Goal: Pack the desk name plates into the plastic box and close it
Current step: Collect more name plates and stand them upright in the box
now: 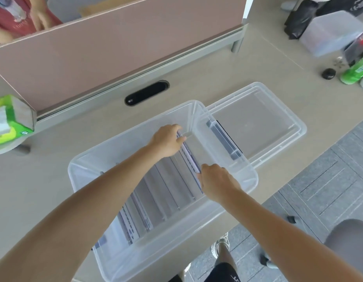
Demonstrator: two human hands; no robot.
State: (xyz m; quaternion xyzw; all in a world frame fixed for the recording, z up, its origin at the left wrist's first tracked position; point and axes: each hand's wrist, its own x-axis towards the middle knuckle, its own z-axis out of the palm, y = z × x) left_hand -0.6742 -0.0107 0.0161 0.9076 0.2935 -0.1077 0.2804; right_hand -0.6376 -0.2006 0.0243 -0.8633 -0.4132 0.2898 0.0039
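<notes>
Your left hand (pixel 166 140) and right hand (pixel 217 182) are both down inside the clear box (pixel 82 171), which sits at the near edge of the desk (pixel 44 180). Between them they hold one plate (pixel 189 157) on edge. The left fingers curl over its far end with the thumb against its face, and the right fingers pinch its near end. That plate stands at the right end of a row of plates (pixel 156 192) already in the box, each leaning the same way, and the row fills the left and middle of the floor. The stretch of floor right of the held plate is bare. The lid (pixel 258 123) lies flat on the desk just right of the box, inside face up, its left edge tucked under or against the box wall. A further dark plate (pixel 223 139) shows through that wall by the lid's edge, though you cannot tell whether it rests on the lid or the desk. A partition (pixel 115 47) runs along the far edge, with a cable port (pixel 147 92) in front of it. A tissue pack (pixel 9 123) sits at the left edge. Toward the far right corner are a second box (pixel 329 33), a green bottle (pixel 355 71) on its side and a black cap (pixel 328 73).
</notes>
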